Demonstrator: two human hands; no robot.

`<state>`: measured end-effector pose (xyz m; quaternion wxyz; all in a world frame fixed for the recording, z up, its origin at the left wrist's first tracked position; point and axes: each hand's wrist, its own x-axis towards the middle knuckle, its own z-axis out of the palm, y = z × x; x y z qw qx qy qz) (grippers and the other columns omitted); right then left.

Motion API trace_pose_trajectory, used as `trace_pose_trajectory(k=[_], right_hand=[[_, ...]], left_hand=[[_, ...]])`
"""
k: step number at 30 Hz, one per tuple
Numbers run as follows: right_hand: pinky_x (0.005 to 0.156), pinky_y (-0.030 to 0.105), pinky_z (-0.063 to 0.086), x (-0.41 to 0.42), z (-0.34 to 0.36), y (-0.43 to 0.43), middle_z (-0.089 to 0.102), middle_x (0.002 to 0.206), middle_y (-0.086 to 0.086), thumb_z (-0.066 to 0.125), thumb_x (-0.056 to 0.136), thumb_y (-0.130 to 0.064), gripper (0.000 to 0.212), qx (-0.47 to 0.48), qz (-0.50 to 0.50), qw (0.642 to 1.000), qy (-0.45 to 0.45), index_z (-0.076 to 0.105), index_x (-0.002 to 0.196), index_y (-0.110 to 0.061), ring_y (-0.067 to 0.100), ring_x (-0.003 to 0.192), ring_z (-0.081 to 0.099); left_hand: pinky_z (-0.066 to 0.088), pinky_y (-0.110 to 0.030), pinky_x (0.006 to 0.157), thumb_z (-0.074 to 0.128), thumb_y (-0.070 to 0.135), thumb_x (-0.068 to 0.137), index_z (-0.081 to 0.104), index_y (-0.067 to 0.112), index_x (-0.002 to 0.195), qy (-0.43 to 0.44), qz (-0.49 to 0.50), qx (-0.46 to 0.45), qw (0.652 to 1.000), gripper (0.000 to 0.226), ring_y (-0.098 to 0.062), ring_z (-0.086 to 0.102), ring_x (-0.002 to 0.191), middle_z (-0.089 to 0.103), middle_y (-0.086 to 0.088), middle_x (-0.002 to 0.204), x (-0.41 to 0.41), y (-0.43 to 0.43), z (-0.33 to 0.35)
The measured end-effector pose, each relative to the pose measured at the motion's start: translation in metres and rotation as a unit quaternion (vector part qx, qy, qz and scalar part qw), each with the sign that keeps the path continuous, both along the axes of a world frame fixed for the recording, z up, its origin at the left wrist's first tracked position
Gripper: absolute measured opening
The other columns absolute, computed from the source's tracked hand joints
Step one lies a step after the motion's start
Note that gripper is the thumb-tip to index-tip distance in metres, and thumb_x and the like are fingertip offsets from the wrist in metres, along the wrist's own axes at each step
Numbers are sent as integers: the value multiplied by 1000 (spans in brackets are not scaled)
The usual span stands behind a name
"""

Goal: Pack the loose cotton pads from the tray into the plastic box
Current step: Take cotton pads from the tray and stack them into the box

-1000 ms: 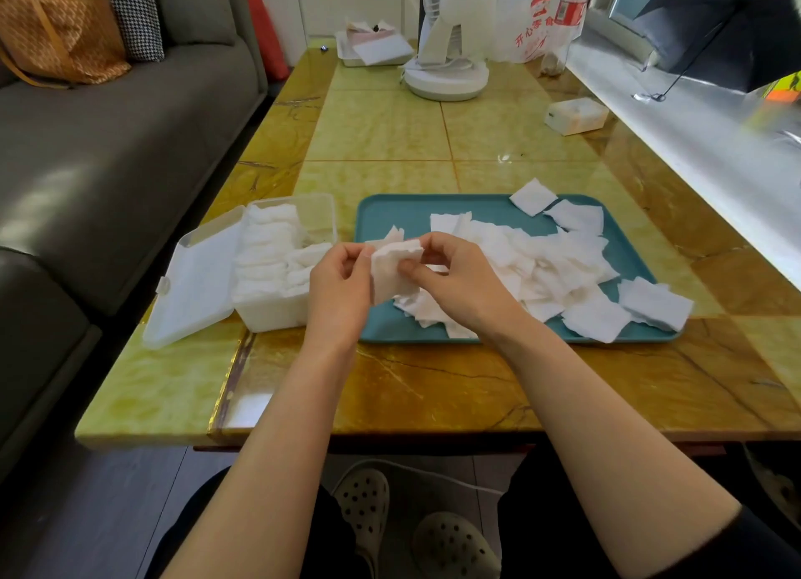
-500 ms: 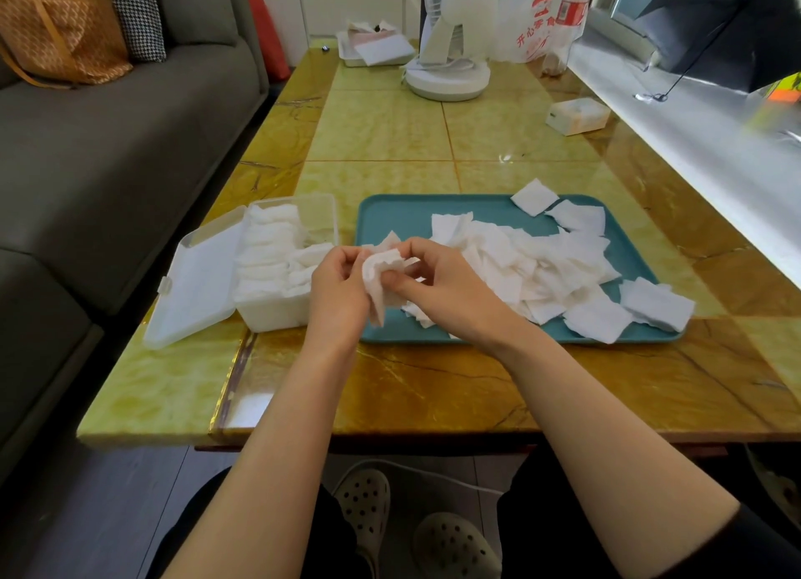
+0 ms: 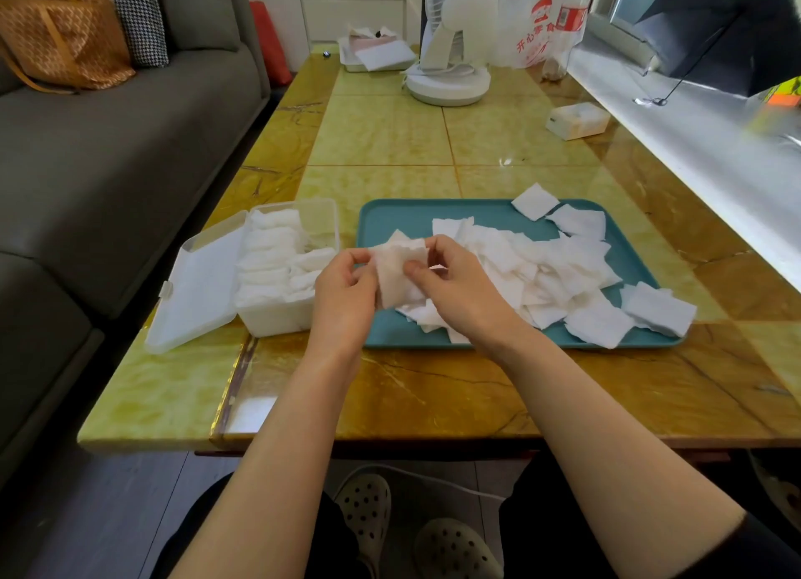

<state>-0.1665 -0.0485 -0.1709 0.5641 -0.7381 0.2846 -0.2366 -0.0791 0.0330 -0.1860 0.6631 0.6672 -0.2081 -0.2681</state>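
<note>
A teal tray (image 3: 403,220) lies on the table with a heap of loose white cotton pads (image 3: 559,270) spread over its middle and right side. Left of it stands a clear plastic box (image 3: 277,314), lid (image 3: 199,283) hinged open to the left, with rows of pads packed inside. Over the tray's left end my left hand (image 3: 344,296) and my right hand (image 3: 455,283) both pinch one small stack of pads (image 3: 396,270), held upright between the fingers. One pad (image 3: 534,201) hangs over the tray's far rim and another (image 3: 659,309) over its right corner.
A grey sofa (image 3: 108,153) runs along the table's left edge. At the far end stand a white fan base (image 3: 446,86), a plastic bag (image 3: 542,27) and a small tray of papers (image 3: 377,53). A white box (image 3: 578,121) sits far right, by the window sill.
The pads between my hands were crumpled half a second ago and are now flattened into an upright stack. Both hands stay over the tray's left end.
</note>
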Motion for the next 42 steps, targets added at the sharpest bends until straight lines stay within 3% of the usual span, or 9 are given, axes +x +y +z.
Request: trace_pose_trajectory(k=[4, 9, 13, 21, 27, 32, 37, 42], right_hand=[[75, 23, 47, -2, -2, -8, 57, 91, -4, 51, 96, -13, 11, 35, -75, 996, -19, 54, 106, -10, 12, 84, 56], [92, 40, 52, -1, 0, -13, 64, 112, 21, 50, 97, -9, 21, 191, -92, 973, -87, 57, 114, 2, 29, 100, 63], [83, 29, 55, -2, 5, -10, 65, 102, 16, 46, 97, -4, 23, 285, -52, 945, -148, 55, 116, 6, 21, 89, 64], [81, 28, 55, -3, 5, -9, 64, 104, 17, 51, 95, -5, 21, 263, -33, 958, -112, 56, 113, 4, 22, 89, 64], [85, 32, 55, -2, 3, -10, 65, 105, 17, 54, 94, -7, 16, 229, -32, 968, -94, 60, 107, 0, 23, 94, 64], [94, 44, 51, -1, -1, -11, 65, 101, 16, 57, 93, -10, 15, 187, -61, 978, -65, 61, 105, -2, 26, 96, 64], [92, 48, 51, -2, -4, -11, 67, 102, 20, 61, 90, -12, 16, 132, -64, 988, -41, 63, 103, -3, 34, 100, 64], [86, 39, 52, -3, -5, -11, 60, 88, 3, 61, 90, -14, 13, 82, -59, 995, -28, 62, 101, -6, 19, 88, 61]], left_hand=[[55, -25, 80, 46, 9, 100, 59, 10, 120, 40, -90, -22, 995, 24, -18, 70, 94, 73, -11, 101, -4, 0, -2], [55, -27, 86, 43, 10, 101, 64, 14, 107, 49, -61, -30, 996, 22, -18, 68, 100, 71, -8, 107, -5, 1, 0], [54, -27, 88, 41, 13, 102, 65, 18, 96, 63, -54, -47, 995, 25, -17, 68, 100, 71, -8, 106, -8, 1, 5], [54, -27, 86, 44, 2, 96, 69, 14, 95, 107, -75, -56, 990, 28, -17, 71, 92, 75, -6, 91, -10, -2, 11], [56, -26, 83, 42, 8, 98, 69, 17, 90, 108, -64, -76, 989, 29, -16, 71, 89, 75, -3, 86, -13, 1, 16], [56, -27, 81, 39, 17, 101, 67, 13, 91, 119, -50, -73, 989, 30, -17, 71, 85, 75, -5, 83, -13, -3, 17], [56, -27, 80, 49, 21, 98, 69, 14, 88, 114, -39, -66, 991, 23, -15, 71, 82, 75, -2, 82, -12, -1, 14], [56, -27, 80, 47, 17, 99, 69, 11, 91, 123, -33, -58, 990, 24, -15, 70, 86, 73, -7, 90, -9, -1, 12]])
